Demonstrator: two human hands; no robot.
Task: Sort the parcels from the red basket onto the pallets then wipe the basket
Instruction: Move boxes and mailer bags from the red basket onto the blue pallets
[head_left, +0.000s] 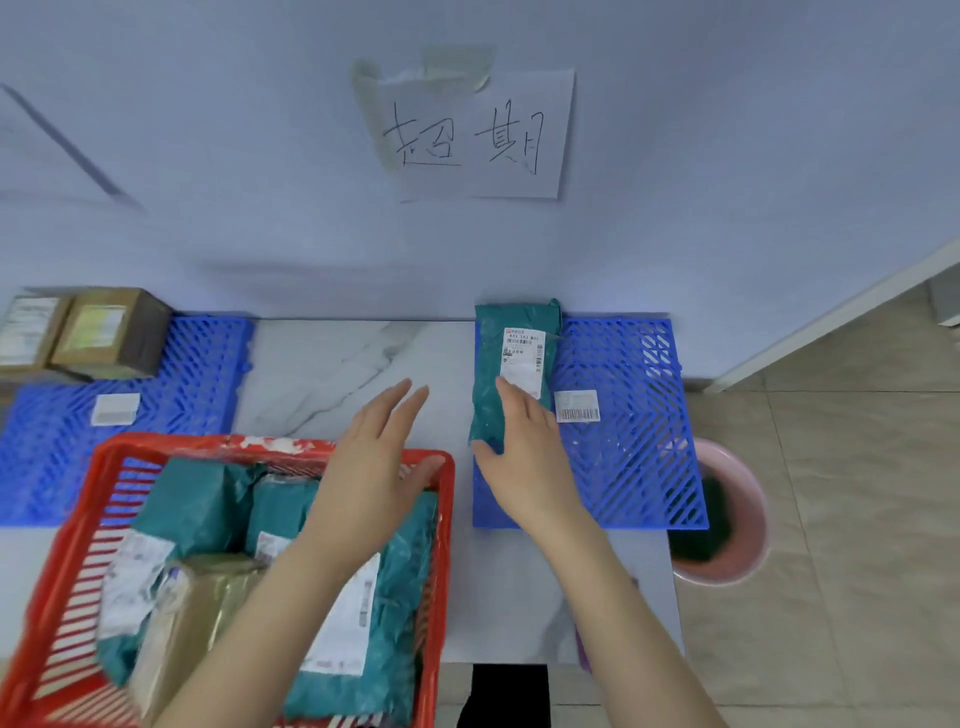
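On the right pallet (634, 415), a person's right hand (524, 467) grips the near end of a teal parcel (511, 364), thumb under the edge and fingers curled over the top. The parcel runs along the pallet's left edge, label up, its far end at the wall; whether it lies flat on the pallet cannot be told. A loose barcode label (576, 405) lies on the pallet just beside the parcel.

The left hand (374, 467) hovers over the far right corner of the red basket (208, 441), fingers straight and spread, holding nothing. The two hands are apart. More teal parcels (197, 504) and a brown parcel (192, 608) fill the basket, which sits near the person, between the two pallets and overlapping the left pallet (197, 374).

Two cardboard boxes (104, 332) stand side by side at the left pallet's far corner, against the wall, with a white label (115, 409) lying on the pallet near them. A marbled surface (332, 364) shows between the pallets. A pink basin (748, 519) holding a dark green cloth (701, 525) sits on the tiled floor just beside the right pallet's near right corner. A handwritten paper sign (478, 135) is taped to the wall above.
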